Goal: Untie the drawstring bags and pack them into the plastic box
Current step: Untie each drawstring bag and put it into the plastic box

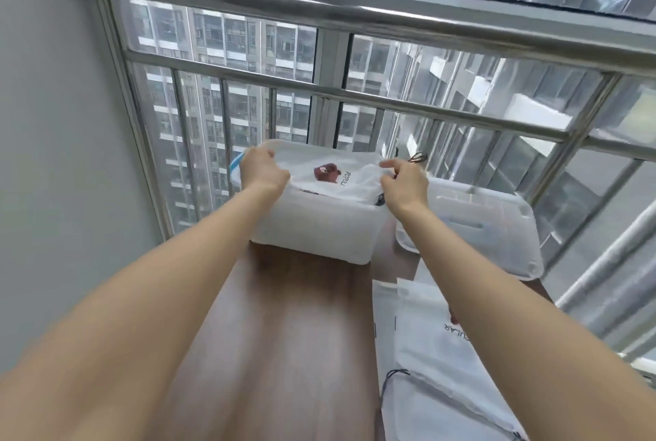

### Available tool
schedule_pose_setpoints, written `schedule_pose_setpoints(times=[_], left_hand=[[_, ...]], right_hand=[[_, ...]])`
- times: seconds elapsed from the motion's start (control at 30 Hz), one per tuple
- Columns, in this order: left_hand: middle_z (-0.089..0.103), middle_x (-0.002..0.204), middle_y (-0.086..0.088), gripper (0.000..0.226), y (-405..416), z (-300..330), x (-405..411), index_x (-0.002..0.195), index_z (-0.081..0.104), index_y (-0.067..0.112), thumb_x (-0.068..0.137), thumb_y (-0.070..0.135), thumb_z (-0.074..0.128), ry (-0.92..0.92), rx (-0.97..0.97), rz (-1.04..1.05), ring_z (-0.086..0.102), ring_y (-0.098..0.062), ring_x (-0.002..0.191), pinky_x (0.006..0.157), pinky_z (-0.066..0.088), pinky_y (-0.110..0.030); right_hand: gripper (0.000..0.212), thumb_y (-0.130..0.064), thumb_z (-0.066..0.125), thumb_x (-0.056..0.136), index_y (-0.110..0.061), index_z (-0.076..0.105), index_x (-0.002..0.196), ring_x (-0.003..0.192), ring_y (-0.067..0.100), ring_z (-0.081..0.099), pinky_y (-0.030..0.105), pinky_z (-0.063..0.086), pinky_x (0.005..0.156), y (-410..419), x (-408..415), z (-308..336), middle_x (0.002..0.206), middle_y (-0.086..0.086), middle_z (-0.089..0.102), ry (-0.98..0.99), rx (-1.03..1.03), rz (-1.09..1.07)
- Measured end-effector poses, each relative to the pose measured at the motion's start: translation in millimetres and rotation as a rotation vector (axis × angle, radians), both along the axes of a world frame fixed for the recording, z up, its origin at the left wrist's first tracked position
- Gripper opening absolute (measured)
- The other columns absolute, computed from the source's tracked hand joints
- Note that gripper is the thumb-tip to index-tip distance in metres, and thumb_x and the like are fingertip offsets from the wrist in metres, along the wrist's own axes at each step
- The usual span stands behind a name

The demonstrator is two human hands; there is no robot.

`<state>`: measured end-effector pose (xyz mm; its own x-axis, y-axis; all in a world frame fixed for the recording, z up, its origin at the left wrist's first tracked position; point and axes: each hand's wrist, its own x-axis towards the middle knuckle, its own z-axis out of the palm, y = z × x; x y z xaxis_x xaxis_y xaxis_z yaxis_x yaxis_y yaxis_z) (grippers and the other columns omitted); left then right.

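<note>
A translucent white plastic box (319, 231) stands at the far end of a wooden table. A white drawstring bag (340, 177) with a brown bear print lies across the box's open top. My left hand (264, 170) grips the bag's left edge at the box rim. My right hand (404, 185) pinches the bag's right edge, fingers curled. More white drawstring bags (436, 362) with dark cords lie stacked flat at the table's near right, partly hidden by my right forearm.
The box's translucent lid (490, 227) lies to the right of the box. The brown wooden table (284, 334) runs toward me. A steel railing (426, 103) and window stand just behind the box. A grey wall is at left.
</note>
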<state>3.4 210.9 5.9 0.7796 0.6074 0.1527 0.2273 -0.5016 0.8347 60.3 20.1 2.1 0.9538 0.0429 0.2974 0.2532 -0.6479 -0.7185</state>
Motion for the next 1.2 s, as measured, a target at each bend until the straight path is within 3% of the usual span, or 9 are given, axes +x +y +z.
schedule_pose_setpoints(times=[0.1, 0.23, 0.37, 0.53, 0.6, 0.7, 0.83, 1.0, 1.2], left_hand=[[0.050, 0.132, -0.014, 0.021, 9, -7, 19, 0.099, 0.064, 0.006, 0.087, -0.005, 0.051, 0.160, 0.235, 0.015, 0.050, -0.027, 0.113, 0.094, 0.041, -0.029], [0.043, 0.138, -0.013, 0.040, 2, -5, 32, 0.129, 0.054, 0.016, 0.092, 0.003, 0.044, 0.302, 0.586, -0.056, 0.035, -0.031, 0.129, 0.104, 0.033, -0.039], [0.056, 0.131, -0.007, 0.034, -14, 2, 43, 0.131, 0.052, 0.013, 0.099, 0.014, 0.041, 0.315, 0.483, -0.380, 0.054, -0.020, 0.108, 0.080, 0.038, -0.022], [0.044, 0.142, -0.010, 0.046, -24, -3, 55, 0.135, 0.049, 0.008, 0.102, 0.034, 0.030, 0.579, 0.523, -0.509, 0.041, -0.028, 0.128, 0.104, 0.032, -0.033], [0.048, 0.138, -0.008, 0.046, -20, -7, 63, 0.132, 0.052, 0.011, 0.099, 0.038, 0.035, 0.640, 0.551, -0.525, 0.045, -0.028, 0.124, 0.103, 0.035, -0.035], [0.059, 0.118, -0.007, 0.035, -17, -12, 69, 0.115, 0.061, 0.012, 0.093, 0.036, 0.046, 0.622, 0.526, -0.518, 0.053, -0.027, 0.103, 0.090, 0.041, -0.033], [0.064, 0.100, -0.012, 0.022, -18, -15, 68, 0.098, 0.066, 0.008, 0.091, 0.016, 0.047, 0.411, 0.466, -0.415, 0.055, -0.028, 0.088, 0.076, 0.044, -0.030], [0.064, 0.102, -0.007, 0.022, -30, -4, 42, 0.104, 0.063, 0.015, 0.091, 0.016, 0.045, 0.164, 0.343, -0.311, 0.061, -0.029, 0.093, 0.086, 0.053, -0.039], [0.067, 0.100, -0.006, 0.022, -73, 8, -32, 0.106, 0.063, 0.013, 0.092, 0.015, 0.046, -0.155, 0.330, -0.297, 0.062, -0.023, 0.091, 0.081, 0.052, -0.038]], right_hand=[[0.030, -0.008, 0.042, 0.092, -0.009, 0.065, 0.112, 0.129, 0.030, 0.036, 0.033, 0.032, 0.102, 10, 19, -7, 0.139, 0.013, 0.043, -0.010, -0.405, -0.020], [0.019, -0.003, 0.040, 0.090, -0.001, 0.058, 0.084, 0.112, 0.034, 0.050, 0.031, 0.041, 0.076, 25, 24, -4, 0.102, 0.018, 0.053, 0.040, -0.644, 0.090], [0.035, -0.002, 0.041, 0.091, -0.001, 0.051, 0.124, 0.118, 0.031, 0.050, 0.032, 0.043, 0.089, 35, 32, 0, 0.126, 0.016, 0.054, 0.206, -0.805, 0.220], [0.016, -0.003, 0.038, 0.094, -0.004, 0.051, 0.085, 0.078, 0.027, 0.050, 0.029, 0.040, 0.060, 42, 34, 8, 0.080, 0.008, 0.050, 0.328, -1.092, 0.314], [0.014, -0.007, 0.036, 0.095, -0.008, 0.048, 0.088, 0.081, 0.026, 0.046, 0.029, 0.037, 0.068, 43, 35, 9, 0.077, 0.006, 0.046, 0.356, -1.118, 0.337], [0.018, -0.006, 0.036, 0.094, -0.005, 0.054, 0.095, 0.084, 0.026, 0.046, 0.029, 0.036, 0.071, 44, 37, 6, 0.092, 0.009, 0.047, 0.346, -1.122, 0.330], [0.022, 0.001, 0.036, 0.092, 0.000, 0.044, 0.072, 0.072, 0.026, 0.049, 0.026, 0.036, 0.056, 42, 35, 5, 0.078, 0.007, 0.046, 0.307, -0.910, 0.276], [0.041, 0.002, 0.035, 0.091, -0.003, 0.053, 0.127, 0.126, 0.026, 0.044, 0.026, 0.036, 0.096, 19, 13, 13, 0.136, 0.012, 0.050, 0.144, -0.468, 0.272], [0.036, -0.001, 0.042, 0.088, -0.008, 0.063, 0.117, 0.115, 0.021, 0.056, 0.027, 0.039, 0.096, -28, -60, 17, 0.123, 0.008, 0.062, -0.041, -0.130, 0.183]])
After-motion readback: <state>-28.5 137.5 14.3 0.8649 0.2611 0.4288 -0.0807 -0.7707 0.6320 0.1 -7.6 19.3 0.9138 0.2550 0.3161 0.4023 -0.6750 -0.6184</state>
